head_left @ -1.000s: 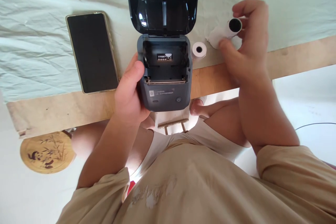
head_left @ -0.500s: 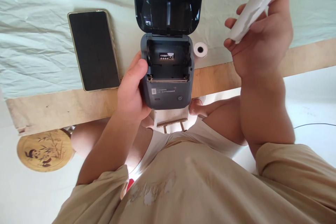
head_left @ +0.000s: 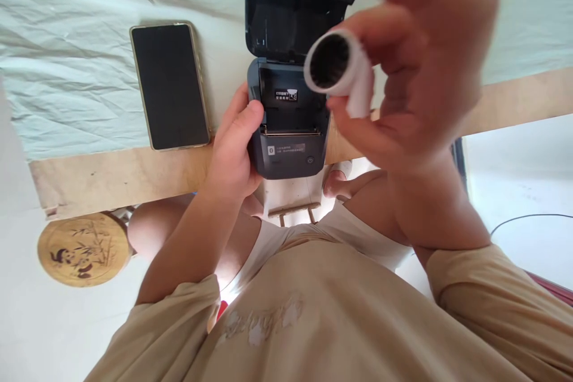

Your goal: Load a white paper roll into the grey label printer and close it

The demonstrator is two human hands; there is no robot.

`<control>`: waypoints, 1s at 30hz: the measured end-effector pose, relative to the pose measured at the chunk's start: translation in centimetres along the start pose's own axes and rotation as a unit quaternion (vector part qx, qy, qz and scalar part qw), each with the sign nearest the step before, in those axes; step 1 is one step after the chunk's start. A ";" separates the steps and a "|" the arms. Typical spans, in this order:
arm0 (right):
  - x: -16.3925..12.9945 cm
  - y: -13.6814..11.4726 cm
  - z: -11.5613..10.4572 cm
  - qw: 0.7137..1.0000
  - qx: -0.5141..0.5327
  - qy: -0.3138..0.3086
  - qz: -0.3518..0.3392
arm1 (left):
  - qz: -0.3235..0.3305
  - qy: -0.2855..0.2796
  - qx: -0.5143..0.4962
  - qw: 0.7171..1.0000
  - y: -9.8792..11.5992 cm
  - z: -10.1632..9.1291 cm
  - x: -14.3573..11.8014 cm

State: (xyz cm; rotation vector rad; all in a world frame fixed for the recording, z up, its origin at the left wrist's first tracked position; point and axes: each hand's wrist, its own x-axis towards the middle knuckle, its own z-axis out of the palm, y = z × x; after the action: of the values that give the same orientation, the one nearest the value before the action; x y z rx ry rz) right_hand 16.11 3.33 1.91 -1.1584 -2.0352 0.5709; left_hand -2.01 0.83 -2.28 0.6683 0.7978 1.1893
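Note:
A dark grey label printer (head_left: 286, 158) is tipped toward me at the table's front edge, its black lid (head_left: 293, 18) swung up and its paper bay bare. Around its left side wraps my left hand (head_left: 235, 143), thumb on the rim of the bay. My right hand (head_left: 416, 65) is raised close to the camera over the printer's right side and looks blurred. Its fingers pinch a thin white paper roll (head_left: 360, 86), whose hollow dark core faces the camera. This hand hides the spot where a small white roll showed earlier.
Left of the printer a smartphone (head_left: 172, 86) lies face up, its screen dark. A pale green cloth (head_left: 80, 83) covers the table up to a bare wooden edge (head_left: 120, 179). Below on the left stands a round wooden stool (head_left: 85, 250) with a panda picture.
My right hand has brought the paper roll leftward to the printer and turned its end to the camera. The printer shifted slightly right in view, and the lid now shows more of its inside.

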 end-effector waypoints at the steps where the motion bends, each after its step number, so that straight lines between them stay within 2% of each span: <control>1: 0.0 -0.3 0.5 1.000 -0.016 0.007 -0.022 | 0.002 0.002 0.001 1.000 0.0 0.0 0.0; 5: -0.1 -0.9 1.7 0.989 -0.130 0.034 -0.064 | 0.008 -0.006 0.015 1.000 -0.1 -0.1 -0.2; 8: 0.0 -0.4 2.1 0.981 -0.166 0.034 -0.095 | 0.017 -0.002 0.038 0.999 -0.1 0.0 -0.3; 12: 0.2 0.2 2.4 0.975 -0.145 0.067 -0.152 | 0.033 0.002 0.018 0.999 -0.1 0.3 -0.3; 16: 0.0 -0.3 2.2 0.971 -0.134 0.101 -0.168 | 0.043 0.012 -0.005 0.999 -0.2 0.4 -0.3; 22: -1.0 -1.7 2.3 0.970 -0.113 0.081 -0.201 | 0.061 -0.021 -0.005 0.998 -0.7 -0.5 -0.1; 27: -1.1 -1.5 2.7 0.963 -0.119 0.025 -0.240 | 0.089 -0.028 0.047 0.994 -0.9 -1.3 0.2; 30: -0.5 -0.9 2.0 0.972 -0.053 0.065 -0.220 | 0.081 -0.033 0.050 0.995 -0.8 -1.5 0.3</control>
State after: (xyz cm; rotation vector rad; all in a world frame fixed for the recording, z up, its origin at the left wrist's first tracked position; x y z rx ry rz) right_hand 14.23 2.37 1.00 -0.7393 -2.1360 0.1642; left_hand -2.75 0.94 -3.78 0.8640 0.7629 1.2719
